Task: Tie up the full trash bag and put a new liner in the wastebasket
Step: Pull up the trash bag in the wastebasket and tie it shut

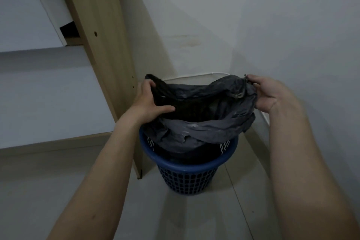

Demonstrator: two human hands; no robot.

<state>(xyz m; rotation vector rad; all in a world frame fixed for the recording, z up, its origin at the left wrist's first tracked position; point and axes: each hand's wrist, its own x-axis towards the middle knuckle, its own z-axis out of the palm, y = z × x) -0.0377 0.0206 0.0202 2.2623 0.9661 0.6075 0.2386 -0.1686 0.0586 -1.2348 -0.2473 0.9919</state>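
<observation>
Plastic bunches in both my fists: my left hand (151, 99) grips the near-left edge of the trash bag (202, 111), thumb laid across the dark fold, and my right hand (269, 95) pinches the far-right edge between fingertips and thumb. The bag's mouth is pulled up and open above the wastebasket (187, 169), while its body sits down inside the blue mesh; I can't make out how full it is, since the inside reads only as dark.

I judge this to be the gathering step, ahead of the knot. Next, the two held edges need bringing together over the middle, and I'd want enough slack in each to cross and tie; if the rim is short, the bag may have to be lifted a little higher first. No new liner is visible, so that part is not yet begun.

The wastebasket stands on the pale floor (175, 216) in a corner, with the white wall (292, 35) close behind and to my right. A wooden side panel (105, 50) of some furniture stands just beside the basket on the left. Both crowd the space for lifting the bag out sideways, so straight up looks the cleaner way.
</observation>
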